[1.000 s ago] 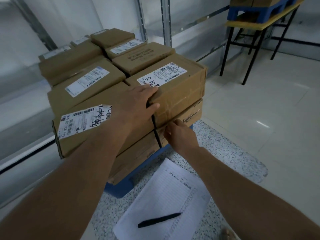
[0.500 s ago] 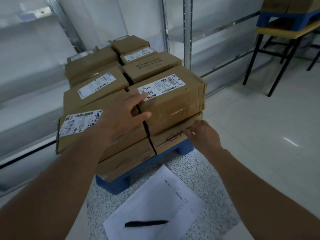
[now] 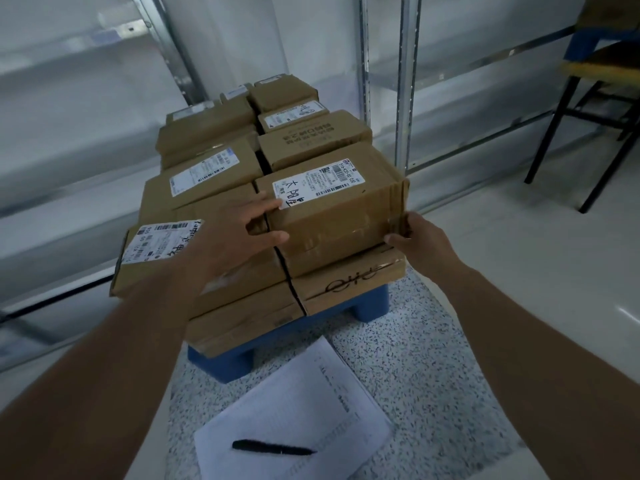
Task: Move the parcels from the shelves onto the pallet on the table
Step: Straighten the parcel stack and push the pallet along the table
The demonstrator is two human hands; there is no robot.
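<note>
Brown cardboard parcels (image 3: 242,161), boxy and taped, sit stacked in two layers on a blue plastic pallet (image 3: 372,304) on a speckled table (image 3: 433,368). The near top box (image 3: 346,216) carries a white label with handwriting. The left hand (image 3: 239,233) lies with spread, fairly straight fingers across its left edge and the seam beside it. The right hand (image 3: 420,242) touches its near right corner; its fingers are hidden, so I cannot tell its grip. A black pen (image 3: 273,448) lies on a printed paper sheet (image 3: 294,417). Pale metal shelves (image 3: 381,64) blur behind.
</note>
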